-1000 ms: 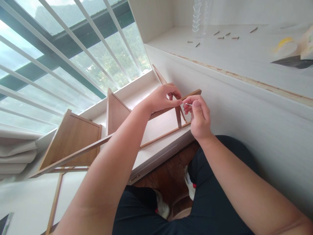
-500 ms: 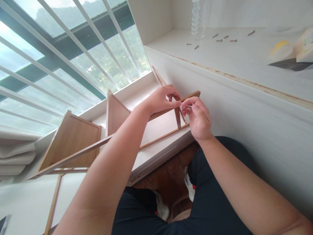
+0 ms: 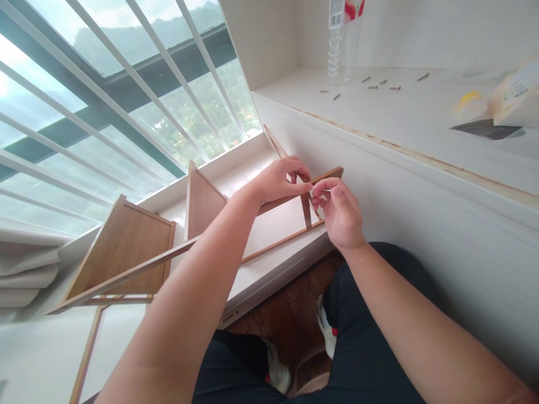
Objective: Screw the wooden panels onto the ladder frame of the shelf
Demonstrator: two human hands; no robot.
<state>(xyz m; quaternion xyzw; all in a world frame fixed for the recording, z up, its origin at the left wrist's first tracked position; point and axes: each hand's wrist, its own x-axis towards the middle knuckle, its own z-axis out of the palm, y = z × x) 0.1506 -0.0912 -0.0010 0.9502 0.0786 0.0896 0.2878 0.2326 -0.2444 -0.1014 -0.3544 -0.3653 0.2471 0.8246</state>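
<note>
A wooden rack frame (image 3: 168, 259) with slim brown bars and panels lies on the white window ledge. Near its right end, my left hand (image 3: 286, 178) is closed at the long bar, its thumb along the wood and its fingers curled by the joint with a crosspiece (image 3: 306, 210). Just right of it, my right hand (image 3: 341, 210) pinches a thin, pale metal rod (image 3: 325, 190) between thumb and forefinger. The fingertips of both hands nearly meet at the joint. What lies between them is too small to make out.
Several screws (image 3: 373, 87) lie scattered on the white shelf (image 3: 404, 123), near a clear plastic bottle (image 3: 339, 53). A yellow-and-white round item (image 3: 471, 105) sits beside a box (image 3: 517, 95). Wooden panels (image 3: 126, 247) stand at left, below the barred window.
The view has tilted up slightly, so more of the bottle shows and the hands appear a little lower. Both hands stay at the same joint with nearly the same grip.
</note>
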